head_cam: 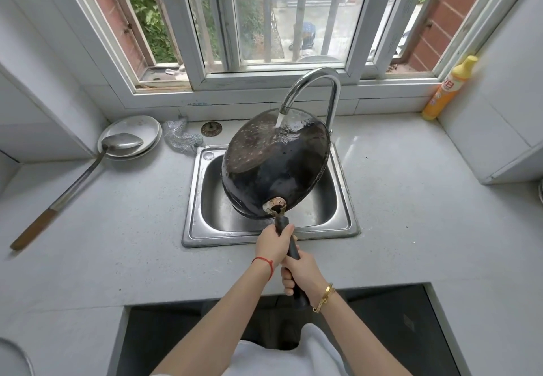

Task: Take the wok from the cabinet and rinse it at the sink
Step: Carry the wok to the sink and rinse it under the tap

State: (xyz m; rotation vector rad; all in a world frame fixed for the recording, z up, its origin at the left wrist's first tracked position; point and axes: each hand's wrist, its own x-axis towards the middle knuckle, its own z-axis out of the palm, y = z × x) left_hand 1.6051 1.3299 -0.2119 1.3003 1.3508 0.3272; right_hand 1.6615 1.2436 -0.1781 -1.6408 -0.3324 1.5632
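Note:
A black wok [276, 167] is turned over above the steel sink [348, 222], its rounded underside facing me. Water runs from the curved chrome faucet [320, 81] onto the wok's far rim. My left hand [273, 245] is closed around the upper part of the long black handle [292, 252], just below the metal joint. My right hand [298, 272] grips the same handle lower down, near its end. Both hands hover over the sink's front edge.
Stacked white plates [138, 128] with a long metal ladle [88, 170] lie on the counter at left. A steel scourer [180, 139] and a drain strainer [211, 128] sit behind the sink. A yellow detergent bottle [448, 87] stands at right.

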